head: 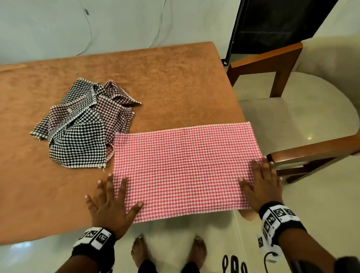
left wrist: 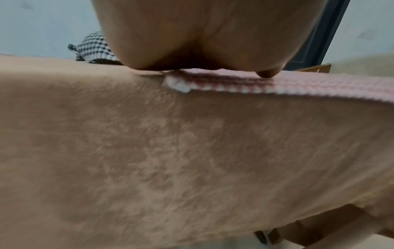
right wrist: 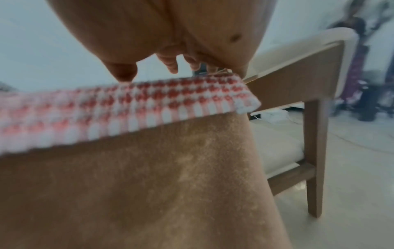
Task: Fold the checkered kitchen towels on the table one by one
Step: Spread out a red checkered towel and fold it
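Note:
A pink-and-white checkered towel lies flat as a wide rectangle at the near right corner of the table. My left hand rests flat with spread fingers on its near left corner. My right hand presses flat on its right edge, by the table's side. A crumpled pile of black-and-white and maroon checkered towels sits just behind the pink towel's left end. The left wrist view shows the pink towel's hem under my palm. In the right wrist view, straight fingers hover over the hem.
A wooden armchair with cream cushions stands close against the table's right side. Its armrest is next to my right hand. A dark panel leans at the back right. My bare feet and a black cable are on the floor.

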Available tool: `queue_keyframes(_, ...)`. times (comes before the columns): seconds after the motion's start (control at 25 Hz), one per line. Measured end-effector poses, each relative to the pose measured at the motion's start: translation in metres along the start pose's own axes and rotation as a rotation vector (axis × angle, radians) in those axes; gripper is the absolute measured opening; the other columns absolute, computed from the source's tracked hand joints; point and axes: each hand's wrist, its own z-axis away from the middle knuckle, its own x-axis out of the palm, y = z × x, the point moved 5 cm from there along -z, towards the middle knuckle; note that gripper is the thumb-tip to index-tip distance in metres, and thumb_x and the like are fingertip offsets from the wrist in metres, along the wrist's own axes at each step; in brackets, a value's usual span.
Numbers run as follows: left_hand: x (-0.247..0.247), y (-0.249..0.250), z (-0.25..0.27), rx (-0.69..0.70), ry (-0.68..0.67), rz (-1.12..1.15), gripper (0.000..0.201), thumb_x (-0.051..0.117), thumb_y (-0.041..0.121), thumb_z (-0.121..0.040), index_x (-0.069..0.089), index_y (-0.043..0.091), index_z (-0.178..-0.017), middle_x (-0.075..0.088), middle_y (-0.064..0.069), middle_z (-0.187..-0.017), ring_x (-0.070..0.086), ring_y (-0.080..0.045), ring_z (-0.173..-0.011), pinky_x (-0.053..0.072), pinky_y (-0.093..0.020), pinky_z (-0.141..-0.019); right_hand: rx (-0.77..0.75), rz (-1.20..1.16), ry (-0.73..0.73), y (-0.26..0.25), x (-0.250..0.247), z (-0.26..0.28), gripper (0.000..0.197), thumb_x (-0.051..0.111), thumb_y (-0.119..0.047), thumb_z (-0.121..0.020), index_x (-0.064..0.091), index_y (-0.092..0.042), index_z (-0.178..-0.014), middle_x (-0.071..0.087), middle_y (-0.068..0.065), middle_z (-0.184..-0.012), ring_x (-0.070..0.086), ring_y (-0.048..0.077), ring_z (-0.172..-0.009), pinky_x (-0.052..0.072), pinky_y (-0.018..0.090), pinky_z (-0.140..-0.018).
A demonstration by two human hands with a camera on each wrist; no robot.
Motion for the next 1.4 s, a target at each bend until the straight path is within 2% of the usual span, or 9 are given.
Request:
queue_keyframes(0.12,-0.027,0.051,-0.016,0.151,0.050,-0.007,0.094,0.025,0.086,-0.081,0.007,0.034,-0.157,-0.003,-0.010,-0.166,-0.004,-0.038,-0.152,-0.022,-0.062,-0.110,0.211,-0.314,0.204,0.021,-0.021,0.017,0.060,0.061,-0.045,-0.088,0.048,-0.010,-0.135,0.041,0.024,-0.141,0.043,0.044,-0.124,0.040,0.054,-0.100)
queue_keyframes(0.28,-0.075,0.171,-0.056,0.520,0.152,0.004,0.063,0.050,0.059,-0.082,0.053,0.028,-0.136,0.044,-0.010,-0.152,0.041,-0.039,-0.137,0.036,-0.061,-0.106,0.366,-0.518,0.220,0.043,-0.024,0.032,0.040,0.073,-0.028,-0.084,0.065,-0.007,-0.117,0.054,0.020,-0.122,0.061,0.037,-0.095,0.046,0.039,-0.091)
queue_keyframes(0.36,-0.092,0.227,-0.074,0.602,0.116,0.034,0.052,0.052,0.052,-0.084,0.058,0.028,-0.130,0.053,-0.003,-0.144,0.046,-0.033,-0.131,0.042,-0.052,-0.101,0.392,-0.568,0.221,0.049,-0.025,0.032,0.032,0.076,-0.027,-0.081,0.070,-0.010,-0.107,0.063,0.012,-0.108,0.062,0.026,-0.077,0.046,0.030,-0.081)
queue_keyframes(0.6,-0.096,0.357,-0.114,0.674,-0.129,0.253,0.044,0.061,0.046,-0.089,0.056,0.029,-0.130,0.071,0.000,-0.111,0.063,-0.026,-0.109,0.052,-0.038,-0.090,0.398,-0.726,0.174,0.045,-0.033,0.032,0.019,0.074,-0.014,-0.082,0.073,-0.016,-0.100,0.068,-0.004,-0.083,0.063,0.016,-0.079,0.050,0.029,-0.079)
queue_keyframes(0.72,-0.092,0.390,-0.131,0.541,-0.189,0.417,0.065,0.066,0.050,-0.086,0.048,0.020,-0.141,0.065,-0.009,-0.128,0.059,-0.031,-0.119,0.047,-0.035,-0.094,0.236,-0.661,0.239,0.027,-0.041,0.033,0.024,0.073,-0.011,-0.080,0.074,-0.017,-0.103,0.071,-0.002,-0.089,0.062,0.013,-0.076,0.047,0.025,-0.074)
queue_keyframes(0.88,-0.082,0.406,-0.155,0.328,-0.258,0.457,0.075,0.071,0.061,-0.076,0.059,0.010,-0.129,0.063,-0.013,-0.131,0.061,-0.034,-0.116,0.050,-0.035,-0.091,-0.046,-0.532,0.309,-0.004,-0.052,0.041,0.026,0.073,-0.011,-0.077,0.074,-0.017,-0.102,0.070,-0.001,-0.090,0.062,0.016,-0.071,0.052,0.028,-0.068)
queue_keyframes(1.04,-0.078,0.397,-0.175,0.264,-0.263,0.478,0.028,0.072,0.032,-0.066,0.067,0.008,-0.080,0.073,-0.016,-0.094,0.067,-0.034,-0.079,0.044,-0.028,-0.057,-0.166,-0.486,0.293,-0.026,-0.054,0.051,0.023,0.074,-0.014,-0.075,0.073,-0.021,-0.098,0.066,-0.006,-0.082,0.054,0.007,-0.063,0.043,0.016,-0.060)
queue_keyframes(1.24,-0.100,0.346,-0.190,0.225,-0.188,0.570,0.030,0.059,0.031,-0.088,0.064,0.005,-0.076,0.069,-0.023,-0.095,0.064,-0.040,-0.091,0.048,-0.035,-0.071,-0.273,-0.510,0.224,-0.060,-0.052,0.063,0.023,0.067,-0.017,-0.079,0.071,-0.023,-0.101,0.065,-0.011,-0.087,0.043,-0.007,-0.071,0.033,-0.002,-0.064)
queue_keyframes(1.4,-0.102,0.279,-0.200,0.191,-0.246,0.710,0.032,0.061,0.027,-0.087,0.059,0.005,-0.064,0.070,-0.021,-0.076,0.071,-0.036,-0.073,0.060,-0.047,-0.068,-0.360,-0.550,0.107,-0.095,-0.037,0.072,0.028,0.058,-0.025,-0.081,0.071,-0.023,-0.105,0.066,-0.009,-0.093,0.058,0.003,-0.076,0.045,0.016,-0.065)
